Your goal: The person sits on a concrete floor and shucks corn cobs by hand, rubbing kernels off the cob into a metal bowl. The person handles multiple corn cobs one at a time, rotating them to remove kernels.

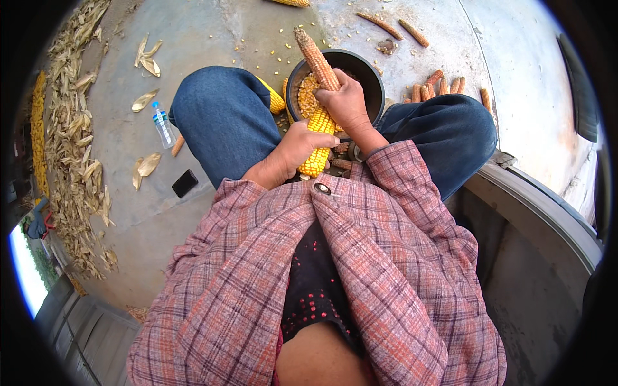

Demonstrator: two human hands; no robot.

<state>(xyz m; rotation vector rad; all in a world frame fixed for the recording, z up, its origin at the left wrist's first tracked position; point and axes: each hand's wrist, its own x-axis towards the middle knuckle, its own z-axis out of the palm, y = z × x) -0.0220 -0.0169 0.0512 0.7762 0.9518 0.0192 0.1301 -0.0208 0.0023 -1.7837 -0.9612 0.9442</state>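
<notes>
My left hand (292, 149) grips a yellow ear of corn (316, 154), its thumb lying across the rows of kernels. In my right hand (345, 99) is a bare corn cob (316, 55), tilted up and away, with its lower end against the upper part of the ear. Both are over the near side of a dark round bucket (379, 79), between my bent knees. Loose yellow kernels (307, 94) lie inside the bucket. Another yellow ear (275, 102) rests beside the bucket, partly hidden by my left knee.
Several stripped cobs (427, 90) lie past my right knee. On the left are a plastic water bottle (164, 126), a black phone (185, 183) and dry husks (148, 164). A long husk pile (72, 144) runs along the far left. Scattered kernels dot the concrete floor (193, 53).
</notes>
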